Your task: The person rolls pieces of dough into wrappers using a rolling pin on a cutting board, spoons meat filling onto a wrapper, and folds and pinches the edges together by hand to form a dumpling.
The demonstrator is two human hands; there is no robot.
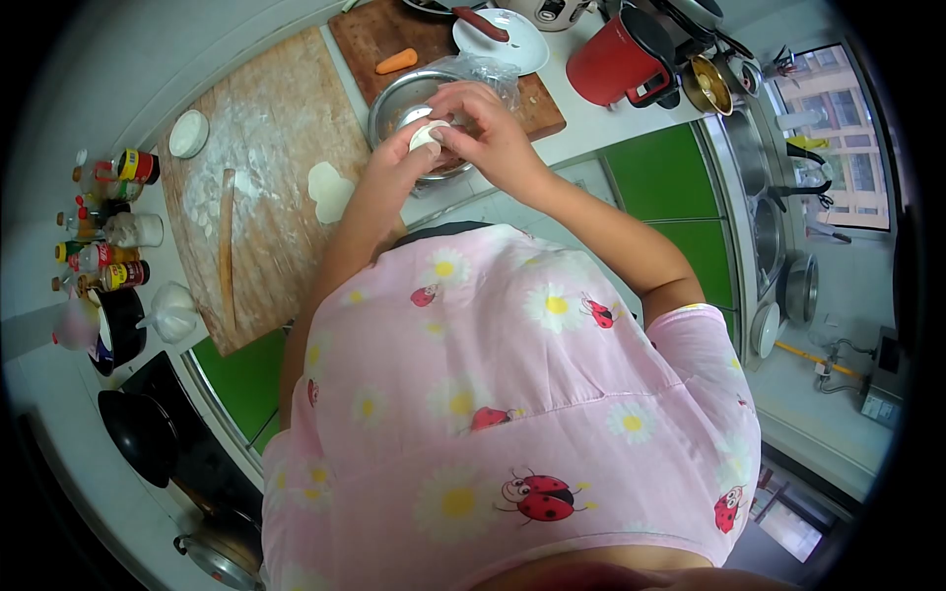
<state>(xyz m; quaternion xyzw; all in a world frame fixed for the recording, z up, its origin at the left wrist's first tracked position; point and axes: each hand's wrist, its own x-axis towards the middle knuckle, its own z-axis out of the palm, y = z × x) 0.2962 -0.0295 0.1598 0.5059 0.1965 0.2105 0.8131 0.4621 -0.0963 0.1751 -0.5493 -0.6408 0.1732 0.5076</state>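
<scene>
Head view: left hand (396, 162) and right hand (498, 148) both pinched the dough wrapper (424, 137) by its edges, fingertips touching it, neither hand nearer. Wrapper sat between them, above the metal bowl (383, 104); long axis unclear. Flattened dough (329, 193) lay left, on the board (281, 286).

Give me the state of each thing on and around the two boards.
Left hand: curled, gripping dough
Right hand: bent, fingers on dough
Dough piece: held in both hands
Flat dough: thin, lying flat
Rolling pin: lying down, unheld
Pale board: floury
White bowl: upright, powder inside
Metal bowl: uncovered, partly hidden by hands
Carrot: lying on dark board
Red jug: lid on
</scene>
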